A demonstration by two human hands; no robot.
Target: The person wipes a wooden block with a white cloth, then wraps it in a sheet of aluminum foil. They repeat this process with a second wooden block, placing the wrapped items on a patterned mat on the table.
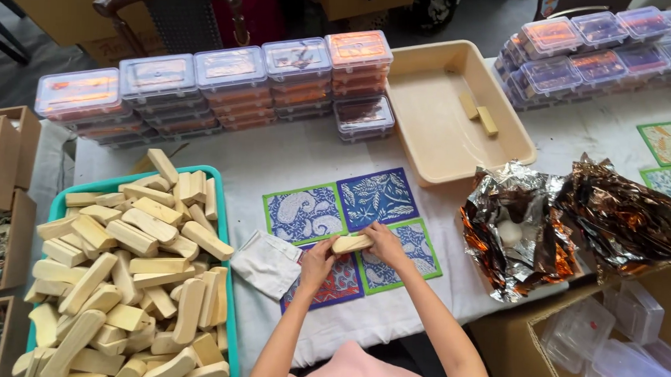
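Fingers of the left hand (316,261) and right hand (385,242) are closed on opposite ends of one wooden block (351,244), at frame centre above four patterned tiles (376,197). A folded cloth (267,263) lies just left; the teal tray (228,179) of blocks fills lower left, bare bench (277,153) beyond.

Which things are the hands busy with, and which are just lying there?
Busy with: wooden block, held by left hand and right hand, over the patterned cards.

Lying about: teal tray of blocks, beige tray, crumpled foil, stacked plastic boxes.
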